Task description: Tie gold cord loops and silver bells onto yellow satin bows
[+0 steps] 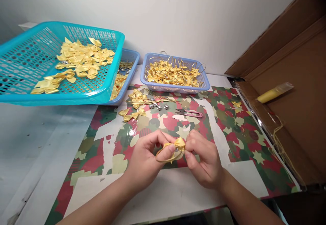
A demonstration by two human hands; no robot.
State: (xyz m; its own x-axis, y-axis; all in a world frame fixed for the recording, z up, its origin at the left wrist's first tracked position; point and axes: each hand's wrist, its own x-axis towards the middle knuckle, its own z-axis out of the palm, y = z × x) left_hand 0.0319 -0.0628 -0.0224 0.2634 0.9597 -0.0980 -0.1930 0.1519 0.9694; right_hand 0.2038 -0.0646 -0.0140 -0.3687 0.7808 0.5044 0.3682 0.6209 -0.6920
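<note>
Nearest: both forearms come in from the bottom edge, hands meeting over the front of the table. L hand (147,160) narrow, thumb + fingers pinching a yellow bow (180,142) w/ a gold cord loop (163,160) hanging round the thumb. Small silver bell (177,149) shows at the bow's middle, next to L thumb tip. R hand (205,158) also narrow, thumb + index pinched on the bow's R edge; can't tell if cord is caught there too, fingertips hide it. So bow sits btwn the two hands, above the table.

Under them: white paper (170,192) at front, on a camo/star-print cover (246,150), torn white patches either side.

Just beyond hands: pink-handled snips (189,113), dark blades pointing L. L of those, a few loose bells (159,107), then loose bows (132,115) and gold cords (160,100) lying crosswise. Far R of cover: yellow scraps (236,105).

Farther: teal basket (118,60) at L w/ pile of bows, partly over a blue basket (131,79) holding bows, cords, bells. Second blue basket (175,88), mid, full of bows w/ cord loops. R side: cardboard (297,51), yellow tube (275,93) against it. Back: white wall (178,14).
</note>
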